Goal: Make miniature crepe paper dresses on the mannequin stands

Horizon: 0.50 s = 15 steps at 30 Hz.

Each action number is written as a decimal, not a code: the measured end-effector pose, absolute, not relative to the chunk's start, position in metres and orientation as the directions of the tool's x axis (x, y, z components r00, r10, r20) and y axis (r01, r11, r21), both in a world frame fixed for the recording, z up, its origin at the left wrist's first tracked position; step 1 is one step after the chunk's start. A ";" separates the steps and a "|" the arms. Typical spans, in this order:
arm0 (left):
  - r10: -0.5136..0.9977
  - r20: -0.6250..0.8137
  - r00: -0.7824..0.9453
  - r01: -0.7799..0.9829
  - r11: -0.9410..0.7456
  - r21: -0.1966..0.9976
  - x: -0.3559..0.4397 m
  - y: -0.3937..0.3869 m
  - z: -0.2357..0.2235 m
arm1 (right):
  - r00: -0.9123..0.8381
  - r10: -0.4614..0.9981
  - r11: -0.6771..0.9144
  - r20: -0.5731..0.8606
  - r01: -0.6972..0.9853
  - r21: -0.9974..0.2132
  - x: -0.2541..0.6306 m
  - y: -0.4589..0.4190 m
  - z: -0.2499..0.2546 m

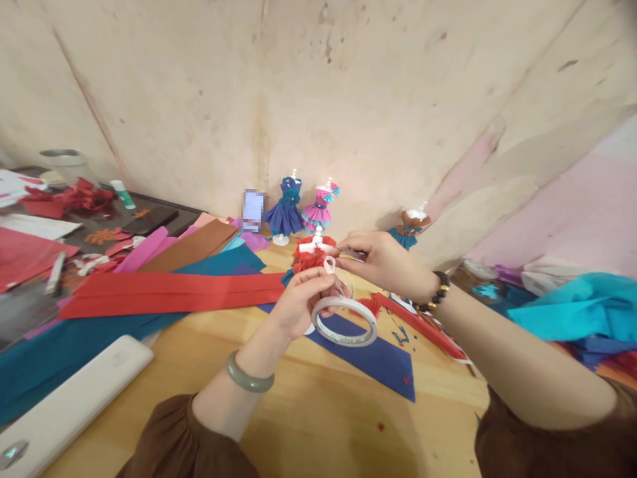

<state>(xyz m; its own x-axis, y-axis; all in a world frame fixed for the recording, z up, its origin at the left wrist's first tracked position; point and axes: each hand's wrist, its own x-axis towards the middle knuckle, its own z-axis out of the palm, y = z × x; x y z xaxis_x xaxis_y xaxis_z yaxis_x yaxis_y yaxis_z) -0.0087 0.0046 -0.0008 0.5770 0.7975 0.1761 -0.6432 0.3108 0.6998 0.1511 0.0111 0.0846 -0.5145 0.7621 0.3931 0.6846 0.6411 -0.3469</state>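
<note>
Left hand (309, 302) holds tape roll (348, 339); tool (356, 253) in right hand (382, 263) mostly hidden.

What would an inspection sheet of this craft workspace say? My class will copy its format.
Surface: pale wooden table, small scraps scattered on it.
Job's things: white tape roll; red ruffled outfit on a small form.
Clutter: long red strip, dark blue sheet, other coloured pieces.
Grip: left hand holds the white tape roll; right hand pinches a thin dark tool, type unclear.
Cables: nothing seen.
Surroundings: stained wall; blue dress and pink dress before it.
</note>
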 end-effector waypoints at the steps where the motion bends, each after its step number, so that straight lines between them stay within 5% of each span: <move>1: 0.796 0.175 0.580 -0.642 0.314 0.699 -0.009 0.005 -0.001 | -0.508 0.768 0.634 0.390 0.688 -0.353 0.150 0.012 0.084; 15: 0.777 0.149 0.611 -0.616 0.349 0.706 -0.012 0.004 0.003 | -0.405 0.854 0.518 0.325 0.721 -0.461 0.145 0.014 0.081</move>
<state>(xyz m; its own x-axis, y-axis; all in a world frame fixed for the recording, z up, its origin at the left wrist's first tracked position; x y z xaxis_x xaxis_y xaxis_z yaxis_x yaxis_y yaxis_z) -0.0118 0.0042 0.0029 0.6110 0.7774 0.1493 -0.6162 0.3486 0.7062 0.1451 0.0144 0.0806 -0.4055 0.8543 0.3252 0.7206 0.5176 -0.4613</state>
